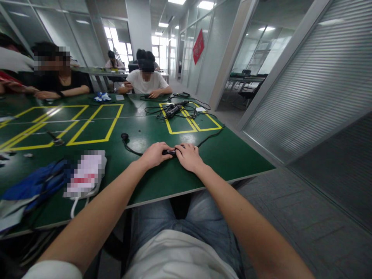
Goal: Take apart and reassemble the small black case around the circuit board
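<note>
A small black elongated device with a cord lies low over the green table, between my two hands. My left hand is closed on its left end, thumb and fingers pinching it. With bent fingers, my right hand grips its right part and hides much of it. From the left side a black cord runs to a round black end, which looks like a plug, resting on the table. Another length of black cable trails from the right hand toward the table's right edge.
A pile of black corded devices lies beyond my hands, over yellow tape rectangles. At left are a white-cased phone-like object with a white cable and a blue cloth-like item. Several people sit across the table and behind it.
</note>
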The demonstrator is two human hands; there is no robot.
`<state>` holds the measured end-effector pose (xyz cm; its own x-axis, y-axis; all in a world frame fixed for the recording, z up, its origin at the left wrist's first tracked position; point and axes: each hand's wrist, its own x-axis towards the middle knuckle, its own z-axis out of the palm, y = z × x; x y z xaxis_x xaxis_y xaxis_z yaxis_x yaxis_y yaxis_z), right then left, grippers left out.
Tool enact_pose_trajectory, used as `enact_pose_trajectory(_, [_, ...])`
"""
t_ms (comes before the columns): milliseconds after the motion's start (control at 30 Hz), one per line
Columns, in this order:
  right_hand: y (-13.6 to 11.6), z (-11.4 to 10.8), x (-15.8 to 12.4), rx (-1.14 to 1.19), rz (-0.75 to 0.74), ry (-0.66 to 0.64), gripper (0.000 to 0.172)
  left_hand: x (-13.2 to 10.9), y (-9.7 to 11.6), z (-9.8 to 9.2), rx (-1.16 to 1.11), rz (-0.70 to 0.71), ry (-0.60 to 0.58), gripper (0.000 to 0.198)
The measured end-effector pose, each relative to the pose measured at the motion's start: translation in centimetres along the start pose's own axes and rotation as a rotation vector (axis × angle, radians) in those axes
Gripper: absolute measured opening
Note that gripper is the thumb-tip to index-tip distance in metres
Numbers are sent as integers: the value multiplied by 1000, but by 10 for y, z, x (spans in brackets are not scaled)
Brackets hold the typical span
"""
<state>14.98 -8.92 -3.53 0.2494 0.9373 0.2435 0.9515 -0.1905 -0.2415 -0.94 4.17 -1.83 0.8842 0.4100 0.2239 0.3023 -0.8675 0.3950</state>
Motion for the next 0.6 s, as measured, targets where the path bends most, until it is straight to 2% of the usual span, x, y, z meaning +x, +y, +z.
enact_pose_trajectory(200, [-2, -1, -1, -40, -20, -4, 41, -8, -1, 7, -9, 56, 68, 37])
enact_pose_trajectory(400, [-1, 0, 0, -2, -31, 31, 40, -14, 4, 13, 104, 105, 136, 39])
enact_pose_trajectory(500, [3, 0, -2, 43, -84, 67, 38, -15, 6, 14, 129, 133, 143, 42])
enact_pose_trajectory(600, [6, -1, -5, 69, -160, 111, 48, -16, 6, 14, 139, 140, 155, 45])
